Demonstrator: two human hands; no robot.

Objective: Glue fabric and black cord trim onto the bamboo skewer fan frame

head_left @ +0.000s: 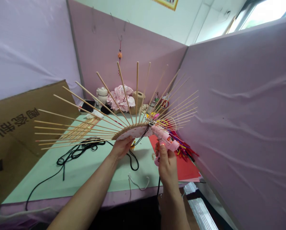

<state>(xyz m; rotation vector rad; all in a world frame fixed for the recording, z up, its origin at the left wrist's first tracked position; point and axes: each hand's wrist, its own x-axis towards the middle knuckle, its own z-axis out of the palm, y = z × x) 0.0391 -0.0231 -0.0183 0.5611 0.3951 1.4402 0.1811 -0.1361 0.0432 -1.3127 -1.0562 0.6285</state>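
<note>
My left hand [122,148] grips the lower edge of a round base [134,132] covered in pale spotted cloth. Many thin wooden sticks [137,92] fan out from its rim, tilted up and to the sides. My right hand [168,163] is wrapped around a pink hot glue gun [164,136], whose nozzle end is close to the base's right side. Black cord [145,131] hangs over the base near the nozzle. Whether the nozzle touches the base or the cord is too small to tell.
Tangled black cord [82,147] and spare sticks [79,130] lie on the green tabletop [95,174]. Red sheets [188,167] and colourful pipe cleaners lie at right. Behind stand a white jar [101,95], crumpled pink cloth [122,97] and a twine roll [140,99]. Cardboard [25,127] leans at left.
</note>
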